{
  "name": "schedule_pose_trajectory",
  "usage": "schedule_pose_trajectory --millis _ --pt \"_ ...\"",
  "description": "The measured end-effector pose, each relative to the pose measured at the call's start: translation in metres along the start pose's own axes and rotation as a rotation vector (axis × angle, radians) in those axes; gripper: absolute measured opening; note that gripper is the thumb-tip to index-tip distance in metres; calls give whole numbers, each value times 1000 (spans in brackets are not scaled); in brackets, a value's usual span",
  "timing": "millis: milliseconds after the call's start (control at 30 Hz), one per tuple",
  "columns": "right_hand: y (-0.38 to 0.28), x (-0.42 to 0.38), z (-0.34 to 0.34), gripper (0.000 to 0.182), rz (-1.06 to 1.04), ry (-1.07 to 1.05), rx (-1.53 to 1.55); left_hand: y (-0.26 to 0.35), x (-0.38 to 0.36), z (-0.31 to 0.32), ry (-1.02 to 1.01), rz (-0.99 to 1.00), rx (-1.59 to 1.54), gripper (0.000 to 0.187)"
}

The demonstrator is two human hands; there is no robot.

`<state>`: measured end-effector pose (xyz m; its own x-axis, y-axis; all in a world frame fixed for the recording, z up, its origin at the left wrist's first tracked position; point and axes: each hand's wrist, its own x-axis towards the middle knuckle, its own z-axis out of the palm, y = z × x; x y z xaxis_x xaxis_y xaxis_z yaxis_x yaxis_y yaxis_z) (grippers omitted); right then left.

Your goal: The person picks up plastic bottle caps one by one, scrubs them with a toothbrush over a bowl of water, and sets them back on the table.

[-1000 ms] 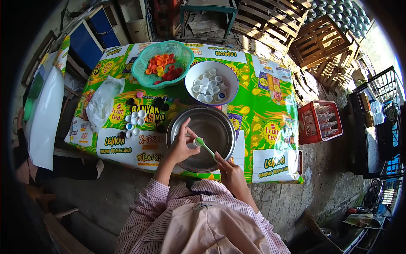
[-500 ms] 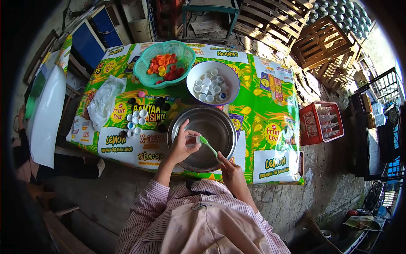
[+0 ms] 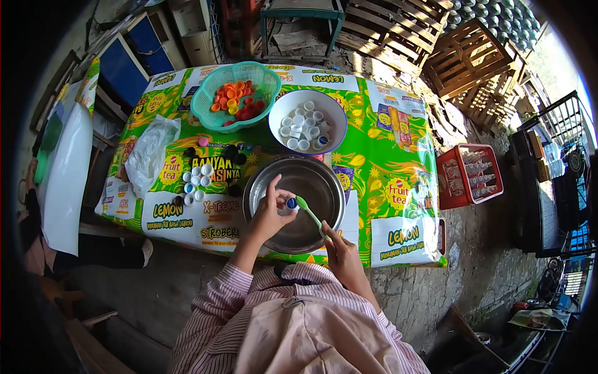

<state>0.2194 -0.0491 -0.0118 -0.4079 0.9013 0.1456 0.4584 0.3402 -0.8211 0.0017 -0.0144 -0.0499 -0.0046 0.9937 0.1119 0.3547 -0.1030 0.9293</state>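
Over a steel basin (image 3: 324, 227) with a little water in it, my left hand (image 3: 273, 212) pinches a bottle cap (image 3: 291, 204), its blue face turned to view. My right hand (image 3: 339, 249) grips a green toothbrush (image 3: 313, 216) by the handle, and its head is right at the cap's edge. Behind the basin stands a white enamel bowl (image 3: 339, 134) of white bottle caps. A turquoise basket (image 3: 202, 93) holds orange, yellow and red caps. White caps (image 3: 198, 181) lie in a cluster on the table, with black caps (image 3: 234, 156) around them.
A green printed plastic cover lies over the table (image 3: 386, 181). On its left is a crumpled plastic bag (image 3: 149, 156). A red crate (image 3: 471, 174) of packed items stands on the floor at right. Another person's leg and shoe (image 3: 147, 252) show at lower left.
The cap in my left hand has turned, so its blue face shows now where a white side showed before. The toothbrush stays close beside it. The whole view has shifted slightly.
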Motion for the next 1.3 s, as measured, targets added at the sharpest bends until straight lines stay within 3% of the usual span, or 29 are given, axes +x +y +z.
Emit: schedule_pose_trajectory --millis 133,300,400,533,633,733,900,967,1067,1100,1300 --pt "13 6 4 49 83 26 -63 2 2 2 -25 -24 -55 90" --pt "1 0 2 47 -5 -22 -50 6 2 0 -4 -45 -56 97" --pt "12 -1 5 47 90 33 -83 7 2 1 -6 -26 -21 101" --pt "7 -3 6 48 -19 -52 -99 13 3 3 -7 18 21 106" --pt "9 2 4 47 40 24 -116 13 5 7 -14 -22 -27 110" --pt "2 0 5 48 -3 -49 -154 11 3 6 -6 -25 -42 109" --pt "-3 2 -3 48 55 13 -121 17 4 1 -11 -22 -79 105" --pt "-8 1 -6 47 -32 2 -93 17 3 0 -10 -30 -65 105" --pt "-2 0 -2 47 -7 -3 -103 15 6 2 8 111 -125 102" --pt "3 1 -2 47 7 36 -87 18 5 1 -10 35 -194 103" --pt "3 3 1 46 -41 101 -31 9 4 1 -34 -69 -345 75"
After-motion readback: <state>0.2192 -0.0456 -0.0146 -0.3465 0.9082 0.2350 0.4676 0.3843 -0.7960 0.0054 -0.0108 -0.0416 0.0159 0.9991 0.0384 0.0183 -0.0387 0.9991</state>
